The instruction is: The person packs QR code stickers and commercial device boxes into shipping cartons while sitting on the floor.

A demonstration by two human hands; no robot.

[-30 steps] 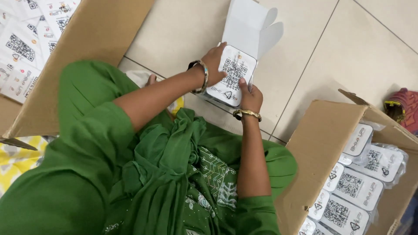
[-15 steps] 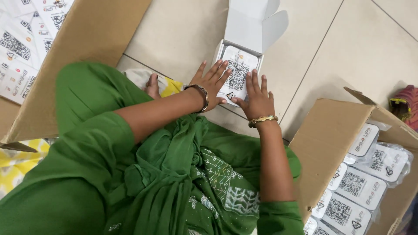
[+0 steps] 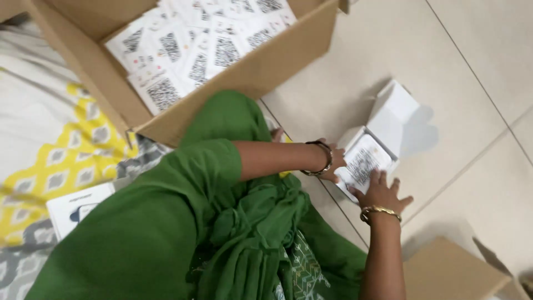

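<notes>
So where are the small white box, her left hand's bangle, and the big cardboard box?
small white box (image 3: 395,111), head view, open lid.
bangle (image 3: 323,159), head view, on the wrist.
big cardboard box (image 3: 261,69), head view, front wall.

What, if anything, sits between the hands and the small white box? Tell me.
Nothing visible. The left hand and right hand both rest directly on the printed packet lying in the small open white cardboard box on the tiled floor.
</notes>
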